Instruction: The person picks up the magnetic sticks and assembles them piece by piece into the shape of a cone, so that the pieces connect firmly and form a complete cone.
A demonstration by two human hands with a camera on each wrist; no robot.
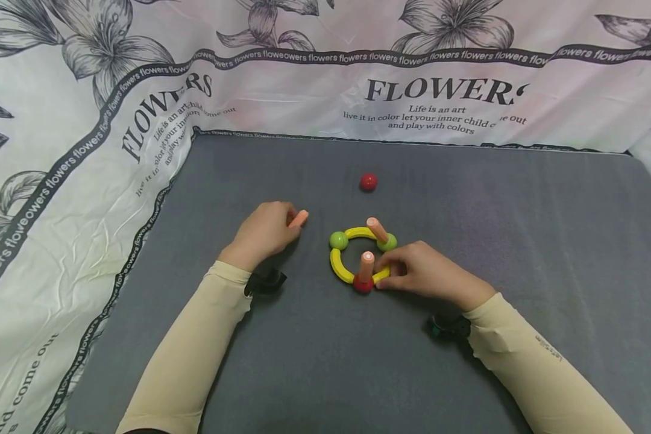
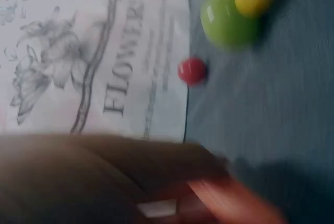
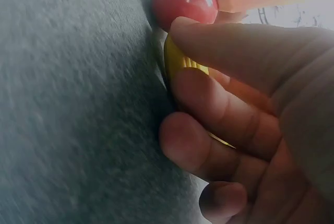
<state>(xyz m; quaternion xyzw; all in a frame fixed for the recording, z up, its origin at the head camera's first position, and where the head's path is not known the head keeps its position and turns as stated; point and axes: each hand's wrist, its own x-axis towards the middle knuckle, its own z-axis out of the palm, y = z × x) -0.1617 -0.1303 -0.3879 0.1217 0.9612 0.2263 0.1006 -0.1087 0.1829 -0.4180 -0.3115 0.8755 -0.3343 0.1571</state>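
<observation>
A ring of yellow curved rods (image 1: 342, 268) joined by balls lies on the grey table. Green balls (image 1: 339, 240) sit at its far side and a red ball (image 1: 363, 286) at its near side. One orange stick (image 1: 366, 265) stands up from that red ball; another orange stick (image 1: 378, 230) rises, tilted, from the right green ball (image 1: 388, 243). With thumb and fingers my right hand (image 1: 431, 274) pinches the yellow curved rod (image 3: 185, 61) beside the red ball, hiding part of it. Left of the ring, my left hand (image 1: 266, 234) holds a loose orange stick (image 1: 300, 218), blurred in the left wrist view.
Beyond the ring a loose red ball (image 1: 369, 182) lies on the grey tabletop (image 1: 325, 361). A white cloth with flower print (image 1: 282, 96) borders the table at the back and left. Each wrist carries a dark strapped device (image 1: 266, 281).
</observation>
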